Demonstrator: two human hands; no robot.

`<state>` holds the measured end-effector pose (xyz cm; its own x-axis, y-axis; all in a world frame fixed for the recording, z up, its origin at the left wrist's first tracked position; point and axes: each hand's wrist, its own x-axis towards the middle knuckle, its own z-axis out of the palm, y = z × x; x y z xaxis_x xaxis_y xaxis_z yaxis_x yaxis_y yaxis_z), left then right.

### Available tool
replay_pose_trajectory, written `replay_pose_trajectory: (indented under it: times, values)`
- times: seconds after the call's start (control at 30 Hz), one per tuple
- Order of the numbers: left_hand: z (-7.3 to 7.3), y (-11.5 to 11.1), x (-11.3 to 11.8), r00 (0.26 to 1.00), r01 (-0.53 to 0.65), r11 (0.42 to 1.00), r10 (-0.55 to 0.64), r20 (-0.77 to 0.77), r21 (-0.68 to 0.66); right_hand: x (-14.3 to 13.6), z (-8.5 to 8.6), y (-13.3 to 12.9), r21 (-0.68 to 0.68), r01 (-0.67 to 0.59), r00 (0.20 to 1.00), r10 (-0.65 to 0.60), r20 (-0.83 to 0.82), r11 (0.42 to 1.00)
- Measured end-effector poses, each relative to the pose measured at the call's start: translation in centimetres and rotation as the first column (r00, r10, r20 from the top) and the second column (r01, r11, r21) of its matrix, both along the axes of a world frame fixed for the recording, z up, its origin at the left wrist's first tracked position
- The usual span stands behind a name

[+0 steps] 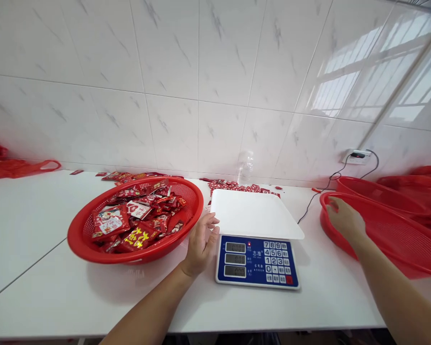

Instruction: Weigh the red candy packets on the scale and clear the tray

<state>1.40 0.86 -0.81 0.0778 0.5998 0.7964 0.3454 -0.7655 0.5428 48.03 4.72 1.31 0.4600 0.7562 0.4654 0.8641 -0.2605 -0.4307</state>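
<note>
My left hand (201, 243) rests with loosely spread fingers against the left edge of the electronic scale (257, 261), beside its white weighing pan (253, 213), and holds nothing. Just left of it stands a red perforated basket (93, 239) filled with several red snack packets (136, 220). My right hand (345, 219) lies on the near rim of an empty red basket (398, 235) at the right, fingers curled over the edge.
A second empty red basket (377, 191) sits behind the right one. Loose red packets (237, 186) and a clear bottle (244, 167) lie against the tiled wall. A black cable (316, 199) runs to a wall socket (357, 155). Red bags (17, 167) lie far left.
</note>
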Motion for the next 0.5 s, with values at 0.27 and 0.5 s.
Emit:
replay_pose_trajectory:
  times: [0.27,0.5]
  values:
    - [3.7,-1.2,-0.6,0.996,0.006,0.998,0.000,0.091,-0.063,-21.7,0.5,-5.3,0.631,-0.541,0.785,0.603,0.141,0.556]
    - [11.3,1.8,-8.2,0.914,-0.330,0.894,0.223,-0.337,-0.302,-28.4,-1.5,-9.3,0.418,-0.906,0.136,0.888,0.439,-0.068]
